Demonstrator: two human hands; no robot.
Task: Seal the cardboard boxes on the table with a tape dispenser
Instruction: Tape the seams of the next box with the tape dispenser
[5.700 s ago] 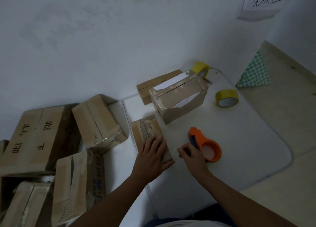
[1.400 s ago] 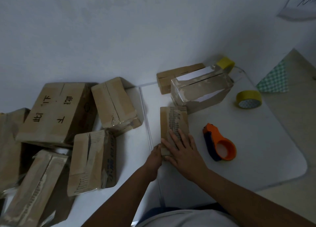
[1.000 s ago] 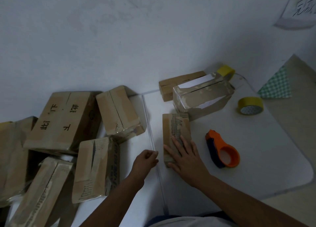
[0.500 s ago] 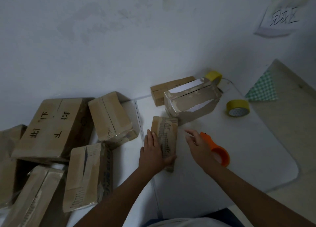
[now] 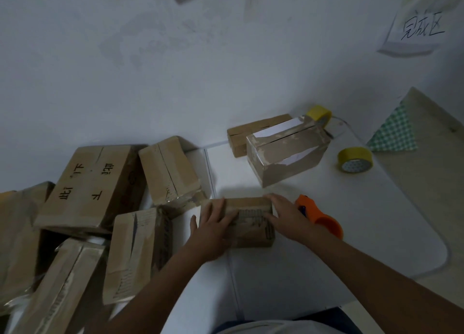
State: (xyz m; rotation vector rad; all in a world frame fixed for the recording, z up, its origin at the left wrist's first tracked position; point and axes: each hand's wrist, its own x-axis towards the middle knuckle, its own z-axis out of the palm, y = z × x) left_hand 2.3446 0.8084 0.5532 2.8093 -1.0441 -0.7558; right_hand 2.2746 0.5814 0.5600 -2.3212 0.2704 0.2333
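Observation:
A small brown cardboard box point(image 5: 251, 223) with printed lines lies crosswise on the white table point(image 5: 364, 223), near its left edge. My left hand point(image 5: 213, 228) lies flat over the box's left part, fingers reaching its far edge and thumb spread off to the left. My right hand point(image 5: 286, 218) rests on the box's right end with its fingers stretched along it. The orange tape dispenser point(image 5: 324, 220) lies on the table just right of my right hand, which hides part of it; nothing touches the dispenser.
A larger taped box point(image 5: 286, 155) and a flat box point(image 5: 251, 132) stand behind. Two yellow tape rolls point(image 5: 355, 159) point(image 5: 319, 113) sit at the back right. Several cardboard boxes point(image 5: 93, 185) are piled on the left. The wall runs close behind.
The small box has turned from lengthwise to crosswise. My right hand moved from the dispenser side onto the box's right end; my left hand stayed on the box.

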